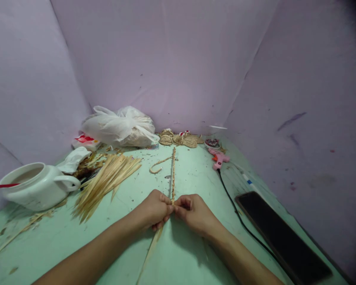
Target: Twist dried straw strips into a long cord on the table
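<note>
A thin braid of dried straw-like strips [173,174] runs away from me up the middle of the table. At its near end my left hand [158,208] and my right hand [191,211] meet, both with fingers pinched on the braid. A loose pale strip [150,253] trails from beneath my left hand toward the table's near edge. Beyond the hands, a curved length of the braid [156,168] bends to the left in a hook shape. The strands between my fingertips are mostly hidden.
Left lie a bundle of dried strips [106,182] and a white pot [35,194] with a handle. At the back are a white plastic bag [121,126] and woven pieces [185,139]. A pink glue gun [218,158], its black cord [234,206] and a dark phone-like slab [281,237] are right.
</note>
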`<state>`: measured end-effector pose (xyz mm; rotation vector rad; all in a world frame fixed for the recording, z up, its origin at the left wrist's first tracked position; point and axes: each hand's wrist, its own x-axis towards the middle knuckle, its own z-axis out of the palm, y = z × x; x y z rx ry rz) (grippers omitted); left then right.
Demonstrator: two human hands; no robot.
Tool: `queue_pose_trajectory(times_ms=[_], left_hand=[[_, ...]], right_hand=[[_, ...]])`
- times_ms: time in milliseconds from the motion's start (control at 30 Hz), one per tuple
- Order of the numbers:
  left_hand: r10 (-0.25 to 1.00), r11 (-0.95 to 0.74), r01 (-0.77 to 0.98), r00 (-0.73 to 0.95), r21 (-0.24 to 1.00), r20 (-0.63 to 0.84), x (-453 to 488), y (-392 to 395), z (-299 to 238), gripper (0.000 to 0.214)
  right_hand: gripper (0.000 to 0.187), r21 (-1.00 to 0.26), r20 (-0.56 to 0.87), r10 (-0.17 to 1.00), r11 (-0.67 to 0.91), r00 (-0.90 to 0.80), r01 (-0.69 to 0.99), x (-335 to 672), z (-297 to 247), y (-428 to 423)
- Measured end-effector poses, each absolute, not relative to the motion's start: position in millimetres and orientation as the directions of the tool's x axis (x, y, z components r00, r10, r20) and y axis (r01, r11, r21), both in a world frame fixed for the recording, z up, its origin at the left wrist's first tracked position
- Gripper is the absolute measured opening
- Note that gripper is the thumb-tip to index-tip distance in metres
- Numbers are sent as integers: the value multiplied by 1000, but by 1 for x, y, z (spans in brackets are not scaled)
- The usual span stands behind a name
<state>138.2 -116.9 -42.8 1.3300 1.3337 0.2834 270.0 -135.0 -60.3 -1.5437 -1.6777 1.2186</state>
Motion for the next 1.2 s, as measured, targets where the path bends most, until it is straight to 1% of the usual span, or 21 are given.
queue_pose_trajectory(times_ms=[100, 167, 233, 333, 467, 533, 600, 667, 733, 767, 800, 833, 867, 900, 933, 967, 1000, 1033, 1067, 1133, 1200], left_hand=[[933, 75, 661, 218, 747, -287, 142, -119, -49, 20], [960, -9, 684, 209, 729, -184, 143, -119, -55, 21], [946, 42, 644, 220, 764, -238, 143, -120, -61, 20], [902, 207, 490, 240, 847, -360, 144, -121, -63, 17], [844, 420, 248, 247, 873, -476, 146, -125, -52, 21], [822, 470, 185, 266, 863, -505, 145, -126, -49, 22], [834, 439, 187, 278, 879, -476, 143, -127, -51, 18], [862, 354, 239, 291, 904, -414, 140, -126, -56, 14], [873, 276, 301, 320, 913, -369, 136, -123, -60, 13], [867, 248, 323, 346, 913, -358, 134, -122, -60, 12], [857, 225, 337, 378, 914, -350, 132, -120, -60, 12], [846, 204, 349, 407, 915, -344, 130, -119, -58, 11], [836, 183, 360, 432, 915, -338, 129, -118, -56, 11], [827, 162, 368, 455, 915, -329, 128, -117, -54, 11], [815, 141, 367, 484, 919, -318, 127, -116, -51, 11], [798, 125, 354, 520, 927, -306, 126, -116, -49, 12], [780, 114, 335, 553, 935, -293, 126, -116, -47, 13], [765, 105, 321, 578, 941, -283, 126, -115, -46, 14], [757, 100, 327, 588, 940, -285, 126, -115, -46, 14], [773, 85, 434, 539, 897, -334, 126, -115, -46, 16], [837, 25, 625, 414, 780, -358, 126, -116, -45, 20]], right_hand=[[17, -647, 10, 984, 143, -179, 749, 271, -53, -143], [18, -478, 77, 980, 200, -186, 855, 269, -48, -150], [17, -366, 96, 981, 194, -170, 910, 267, -44, -156], [16, -306, 135, 978, 194, -160, 932, 265, -43, -164], [14, -209, 263, 926, 329, -271, 921, 259, -55, -174], [13, -139, 314, 881, 410, -352, 901, 255, -63, -178], [19, -101, 339, 843, 473, -416, 875, 253, -66, -181], [22, -139, 336, 834, 503, -437, 853, 254, -63, -181], [12, -290, 294, 866, 485, -405, 825, 259, -52, -177], [13, -402, 257, 891, 451, -375, 797, 263, -45, -173], [19, -518, 223, 924, 383, -312, 765, 267, -39, -168], [22, -627, 243, 950, 307, -194, 716, 271, -35, -162], [23, -721, 202, 976, 203, -80, 663, 274, -33, -156], [23, -803, 114, 993, 92, 1, 589, 276, -33, -150], [24, -874, -7, 1000, -7, 1, 486, 276, -35, -144], [24, -924, -136, 988, -101, -69, 369, 275, -39, -140], [25, -942, -250, 955, -200, -163, 270, 274, -43, -137], [24, -937, -321, 919, -274, -227, 214, 272, -48, -135], [22, -935, -347, 896, -305, -277, 183, 270, -53, -135], [19, -942, -320, 906, -273, -278, 195, 267, -61, -134], [17, -946, -268, 938, -214, -220, 243, 267, -67, -134]])
